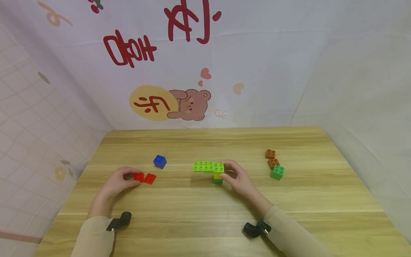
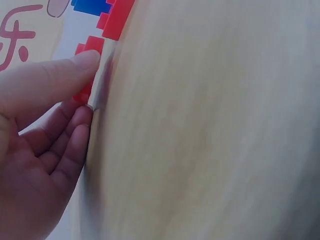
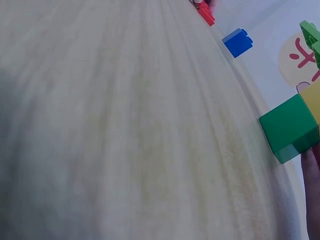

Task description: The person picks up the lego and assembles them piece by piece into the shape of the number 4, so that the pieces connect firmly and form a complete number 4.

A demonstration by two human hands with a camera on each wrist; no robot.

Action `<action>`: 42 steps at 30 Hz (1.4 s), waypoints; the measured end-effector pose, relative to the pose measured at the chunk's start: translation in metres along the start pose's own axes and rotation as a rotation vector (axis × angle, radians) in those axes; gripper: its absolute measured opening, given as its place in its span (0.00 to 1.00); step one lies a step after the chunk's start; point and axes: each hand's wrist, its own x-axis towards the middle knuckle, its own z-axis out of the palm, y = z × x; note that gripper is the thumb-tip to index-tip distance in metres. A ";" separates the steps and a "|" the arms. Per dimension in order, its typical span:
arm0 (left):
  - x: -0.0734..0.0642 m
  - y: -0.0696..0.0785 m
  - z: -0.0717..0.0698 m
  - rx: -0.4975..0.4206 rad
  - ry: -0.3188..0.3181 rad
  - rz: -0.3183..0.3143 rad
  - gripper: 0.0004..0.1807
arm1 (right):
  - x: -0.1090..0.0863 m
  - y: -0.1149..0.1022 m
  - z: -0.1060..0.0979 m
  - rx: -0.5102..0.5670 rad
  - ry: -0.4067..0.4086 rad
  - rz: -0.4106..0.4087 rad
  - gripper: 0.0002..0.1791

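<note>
My left hand (image 1: 117, 181) pinches a flat red brick (image 1: 138, 177) between thumb and fingers at the left of the table. A second flat red brick (image 1: 150, 178) lies just right of it, studs up. With my right hand (image 1: 239, 181) I grip a small stack of building bricks at the middle. Lime green bricks (image 1: 203, 166) form its top and stick out to the left. Under them come a yellow brick (image 1: 217, 176) and a green brick (image 3: 287, 127). In the right wrist view most of the right hand is out of frame.
A blue brick (image 1: 160, 161) stands behind the red ones. At the right, two brown bricks (image 1: 270, 154) and a green brick (image 1: 277, 172) sit close together. Behind the wooden table (image 1: 179, 221) hangs a white printed cloth (image 1: 263, 64).
</note>
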 end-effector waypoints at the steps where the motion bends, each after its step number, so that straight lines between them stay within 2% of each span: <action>1: 0.000 0.001 0.000 -0.016 -0.002 -0.012 0.19 | 0.000 0.000 0.000 -0.004 0.001 0.001 0.20; 6: 0.001 0.008 -0.002 -0.081 -0.022 -0.051 0.20 | 0.001 0.002 0.002 -0.020 0.005 -0.004 0.20; 12: 0.000 0.020 -0.006 -0.019 -0.014 -0.024 0.20 | 0.001 0.003 0.001 -0.020 0.003 0.000 0.20; 18: 0.004 0.035 -0.004 -0.031 -0.014 -0.036 0.22 | 0.000 0.003 0.000 0.000 -0.004 -0.016 0.20; 25: 0.008 0.050 0.004 -0.054 -0.028 -0.016 0.21 | 0.001 0.005 -0.001 0.004 -0.009 -0.033 0.20; 29: 0.010 0.058 0.010 -0.105 -0.051 -0.012 0.22 | 0.001 0.004 -0.001 0.005 -0.013 -0.021 0.20; 36: 0.014 0.074 0.020 -0.194 -0.081 0.040 0.22 | 0.000 0.004 0.000 0.000 -0.009 -0.017 0.20; 42: 0.019 0.085 0.033 -0.208 -0.121 0.065 0.21 | 0.000 0.005 0.000 -0.005 -0.006 -0.032 0.20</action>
